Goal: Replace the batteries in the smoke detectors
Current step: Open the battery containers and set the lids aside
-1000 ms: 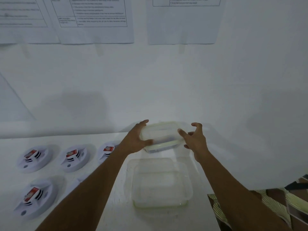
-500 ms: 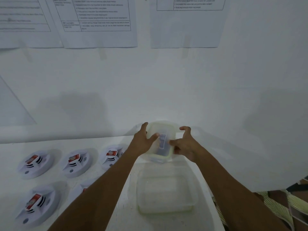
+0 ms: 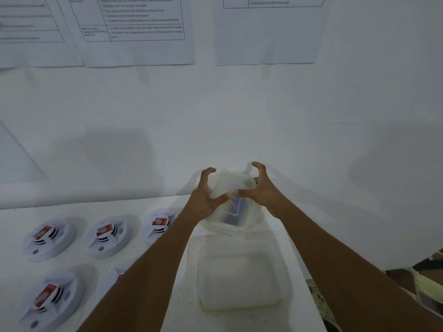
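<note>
Gripping lidded box (image 3: pixel 236 213) between left hand (image 3: pixel 205 200) and right hand (image 3: pixel 263 192), tilted, long axis pointing away; detectors (image 3: pixel 109 236) off to left, nearer left hand.

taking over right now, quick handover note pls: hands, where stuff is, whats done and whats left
Left hand and right hand both grip the lidded container, tilted up at the far end of the table; dark contents, unclear what.
Open container lies nearer.
Smoke detectors sit to the left, red batteries showing in them.
Done: no swap evident. Left: open the lidded container, swap batteries.
</note>
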`<control>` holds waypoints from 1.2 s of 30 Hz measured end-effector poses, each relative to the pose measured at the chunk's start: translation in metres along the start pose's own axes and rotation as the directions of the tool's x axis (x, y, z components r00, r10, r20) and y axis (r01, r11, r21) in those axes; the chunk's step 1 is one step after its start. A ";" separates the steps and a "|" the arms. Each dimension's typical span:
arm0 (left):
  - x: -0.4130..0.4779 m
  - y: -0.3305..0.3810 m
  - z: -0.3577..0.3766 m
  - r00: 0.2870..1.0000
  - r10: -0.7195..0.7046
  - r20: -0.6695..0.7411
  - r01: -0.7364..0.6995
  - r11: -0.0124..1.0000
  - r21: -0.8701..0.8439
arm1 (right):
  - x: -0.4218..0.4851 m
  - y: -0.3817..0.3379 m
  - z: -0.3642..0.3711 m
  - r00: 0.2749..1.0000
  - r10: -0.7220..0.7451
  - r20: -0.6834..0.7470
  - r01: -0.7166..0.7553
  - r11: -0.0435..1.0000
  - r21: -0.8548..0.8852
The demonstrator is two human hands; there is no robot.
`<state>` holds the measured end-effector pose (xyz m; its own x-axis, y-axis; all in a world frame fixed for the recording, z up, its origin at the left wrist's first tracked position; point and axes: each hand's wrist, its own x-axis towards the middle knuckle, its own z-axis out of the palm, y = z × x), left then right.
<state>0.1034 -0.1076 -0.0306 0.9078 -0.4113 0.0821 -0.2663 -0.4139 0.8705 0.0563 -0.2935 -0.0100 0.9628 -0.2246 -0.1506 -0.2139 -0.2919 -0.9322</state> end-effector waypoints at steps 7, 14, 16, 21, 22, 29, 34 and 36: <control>-0.004 -0.007 -0.011 0.996 -0.079 -0.039 0.082 0.993 0.089 | -0.009 0.009 -0.007 0.973 0.052 -0.226 -0.082 0.989 -0.123; -0.030 -0.021 -0.020 0.986 -0.160 0.057 0.162 0.986 -0.036 | -0.029 0.028 -0.015 0.964 0.082 -0.254 -0.117 0.985 -0.127; -0.026 -0.016 -0.017 0.986 -0.167 0.029 0.169 0.980 -0.105 | -0.030 0.023 -0.017 0.969 0.068 -0.239 -0.102 0.986 -0.133; -0.014 -0.005 -0.013 0.958 -0.287 -0.033 0.270 0.930 -0.251 | -0.031 0.014 -0.021 0.978 0.072 -0.197 -0.076 0.997 -0.009; -0.016 -0.006 -0.014 0.951 -0.303 -0.060 0.281 0.928 -0.245 | -0.031 0.014 -0.023 0.979 0.074 -0.188 -0.075 0.997 0.002; -0.028 -0.010 -0.022 0.952 -0.271 -0.143 0.251 0.957 -0.143 | -0.038 0.014 -0.024 0.986 0.065 -0.155 -0.071 0.997 -0.037; -0.031 0.006 -0.032 0.958 -0.117 -0.262 0.114 0.993 -0.027 | -0.043 0.004 -0.030 0.969 -0.114 -0.219 0.047 0.956 -0.290; -0.032 0.011 -0.039 0.955 -0.048 -0.292 0.055 0.998 0.013 | -0.047 -0.004 -0.035 0.957 -0.184 -0.223 0.101 0.936 -0.338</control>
<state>0.0840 -0.0676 -0.0049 0.9746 -0.1356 0.1780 -0.2205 -0.4464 0.8672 0.0064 -0.3148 0.0121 0.9242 -0.3685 0.1003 -0.1589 -0.6098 -0.7764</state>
